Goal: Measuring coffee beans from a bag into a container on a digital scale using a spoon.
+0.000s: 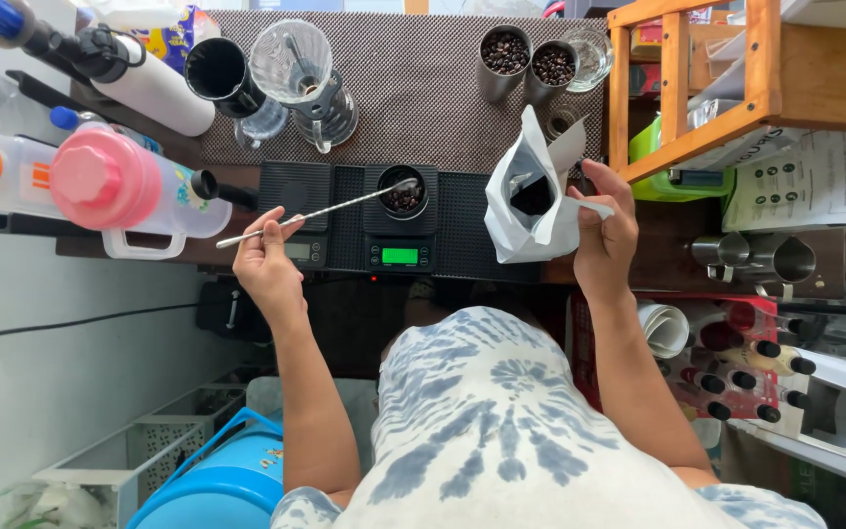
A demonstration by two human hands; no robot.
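The left hand point(264, 257) grips a long spoon point(320, 212) tipping beans into the cup point(402, 191) on the scale point(399, 250), the right hand point(603, 230) grips the white bag point(531, 201), and next the spoon should go slowly to match the weight.

You have only one view, from the camera on your head, so no second view shares the scene. It looks almost straight down from above, facing forward over your chest to the counter. The green-lit scale point(399, 255) sits near the middle of the picture, quite close. Beyond the scale you see the woven mat point(423, 88), to its right the wooden rack point(687, 78), and below it your shirt.
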